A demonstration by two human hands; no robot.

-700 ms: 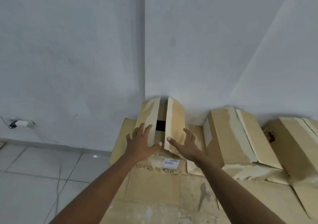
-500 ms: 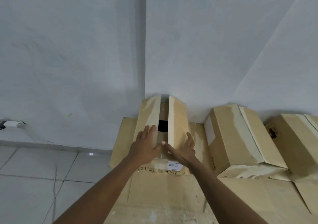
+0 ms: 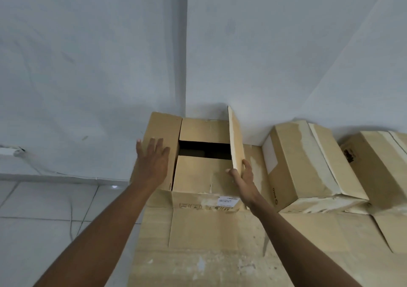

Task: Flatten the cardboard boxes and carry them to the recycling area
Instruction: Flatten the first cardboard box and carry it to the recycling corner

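A brown cardboard box (image 3: 198, 176) stands against the wall corner with its top flaps spread apart and a dark gap showing inside. My left hand (image 3: 152, 161) lies flat with straight fingers on the box's left flap (image 3: 164, 128), which is folded outward. My right hand (image 3: 244, 178) pinches the lower end of the right flap (image 3: 235, 136) between thumb and fingers; that flap stands nearly upright. A white label (image 3: 228, 201) is stuck on the box's near side.
Two closed taped boxes (image 3: 304, 161) (image 3: 378, 159) lean against the wall to the right. Flattened cardboard sheets (image 3: 220, 242) lie under and in front of the box. Grey floor tiles (image 3: 44, 209) extend left, with a white plug and cable (image 3: 11, 152) at the wall.
The two top flaps, nearly together before, have been pulled apart. My left hand pushed the left flap outward and my right hand swung the right flap upright. The view moved closer.
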